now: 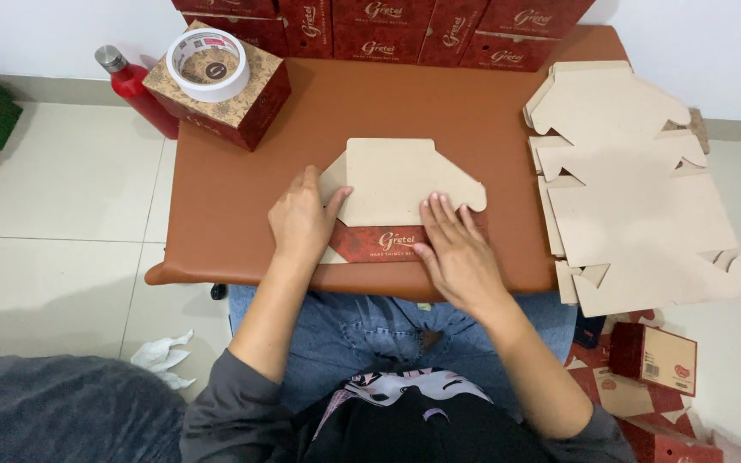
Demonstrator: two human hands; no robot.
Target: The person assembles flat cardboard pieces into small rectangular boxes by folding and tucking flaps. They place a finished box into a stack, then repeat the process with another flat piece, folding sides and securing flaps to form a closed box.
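Flat cardboard box blank (pixel 396 184) mid brown worktop (pixel 242 223), left hand (pixel 302 225) pressing its left flap, grip flat and holding nothing, right hand (pixel 456 253) flat on its red panel, blank stack (pixel 636 197) right of it, tape roll (pixel 209 64) beyond-left.

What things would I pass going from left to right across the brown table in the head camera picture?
Red bottle → roll of white tape on a patterned box → left hand → cardboard piece being folded → right hand → stack of flat cardboard blanks.
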